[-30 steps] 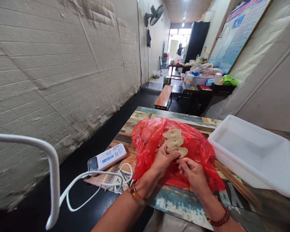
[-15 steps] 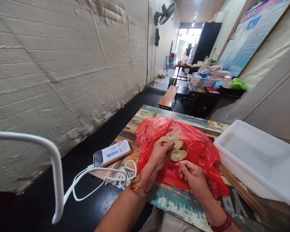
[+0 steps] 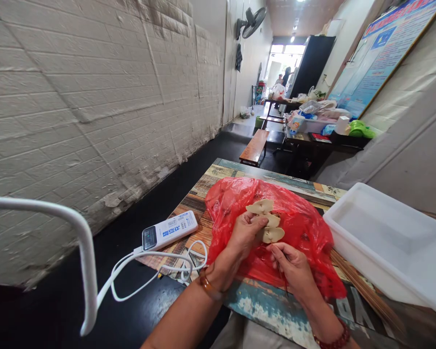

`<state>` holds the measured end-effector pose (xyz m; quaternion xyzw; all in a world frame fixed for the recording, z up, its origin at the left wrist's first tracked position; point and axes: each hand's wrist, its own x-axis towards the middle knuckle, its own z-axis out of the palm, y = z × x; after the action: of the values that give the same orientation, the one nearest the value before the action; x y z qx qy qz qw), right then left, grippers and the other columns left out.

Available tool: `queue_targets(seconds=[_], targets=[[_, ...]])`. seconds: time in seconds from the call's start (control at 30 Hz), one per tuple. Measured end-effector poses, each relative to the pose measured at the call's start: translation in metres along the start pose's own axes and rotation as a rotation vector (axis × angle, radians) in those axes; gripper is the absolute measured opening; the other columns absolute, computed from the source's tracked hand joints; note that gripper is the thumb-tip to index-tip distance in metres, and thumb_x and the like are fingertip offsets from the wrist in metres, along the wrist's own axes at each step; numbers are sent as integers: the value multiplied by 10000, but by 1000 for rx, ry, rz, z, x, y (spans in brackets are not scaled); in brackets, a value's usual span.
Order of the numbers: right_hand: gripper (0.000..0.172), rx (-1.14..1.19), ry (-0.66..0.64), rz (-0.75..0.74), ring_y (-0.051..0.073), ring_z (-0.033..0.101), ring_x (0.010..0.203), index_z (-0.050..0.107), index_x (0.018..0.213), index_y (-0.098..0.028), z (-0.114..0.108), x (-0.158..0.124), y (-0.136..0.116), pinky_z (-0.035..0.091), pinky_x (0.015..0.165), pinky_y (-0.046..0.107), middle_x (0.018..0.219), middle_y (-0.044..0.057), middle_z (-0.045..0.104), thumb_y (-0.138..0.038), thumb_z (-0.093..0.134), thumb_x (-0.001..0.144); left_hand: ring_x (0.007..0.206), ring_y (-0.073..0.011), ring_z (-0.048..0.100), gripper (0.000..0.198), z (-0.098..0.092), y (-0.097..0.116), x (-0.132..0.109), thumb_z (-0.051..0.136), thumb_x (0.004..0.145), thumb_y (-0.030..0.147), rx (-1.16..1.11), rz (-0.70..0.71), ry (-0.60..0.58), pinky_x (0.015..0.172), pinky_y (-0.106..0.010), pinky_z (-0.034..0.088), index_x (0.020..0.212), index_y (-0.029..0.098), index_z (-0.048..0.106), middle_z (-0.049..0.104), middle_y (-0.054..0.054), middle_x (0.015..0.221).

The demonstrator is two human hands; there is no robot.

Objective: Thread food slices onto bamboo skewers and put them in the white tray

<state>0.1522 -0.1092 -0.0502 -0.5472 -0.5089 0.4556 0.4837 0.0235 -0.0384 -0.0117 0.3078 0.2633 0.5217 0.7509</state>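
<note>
Over a red plastic bag on the patterned table, my left hand pinches three beige food slices threaded in a row on a thin bamboo skewer. My right hand is closed round the lower end of that skewer, just below the slices. The skewer's tip is hidden by the slices.
A white plastic tub stands at the right, with a bundle of bamboo skewers beside it. A white power bank and cable lie at the left. Beyond the table are a bench, a cluttered table and a distant person.
The spread-out slices have been pushed closer together along the skewer by my left hand. The view has shifted slightly to the left.
</note>
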Motion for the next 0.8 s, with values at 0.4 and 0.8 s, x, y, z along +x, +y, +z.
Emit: queue_targets(seconds=[0.4, 0.8], targets=[[362, -37, -30, 35, 106, 472, 478, 675, 767, -172, 2, -1, 0, 300, 438, 216, 576, -5, 568, -526, 602, 787, 640, -153, 621, 339, -8, 13, 5, 750, 656, 366, 59, 116, 64, 615, -248, 474, 874, 111, 701, 706, -83, 791], [343, 12, -32, 33, 96, 451, 478, 673, 790, -166, 1, -1, 0, 293, 440, 212, 589, -6, 561, -501, 600, 801, 684, -175, 640, 366, -5, 12, 2, 748, 653, 385, 82, 80, 52, 650, -281, 496, 910, 129, 698, 703, -79, 830]])
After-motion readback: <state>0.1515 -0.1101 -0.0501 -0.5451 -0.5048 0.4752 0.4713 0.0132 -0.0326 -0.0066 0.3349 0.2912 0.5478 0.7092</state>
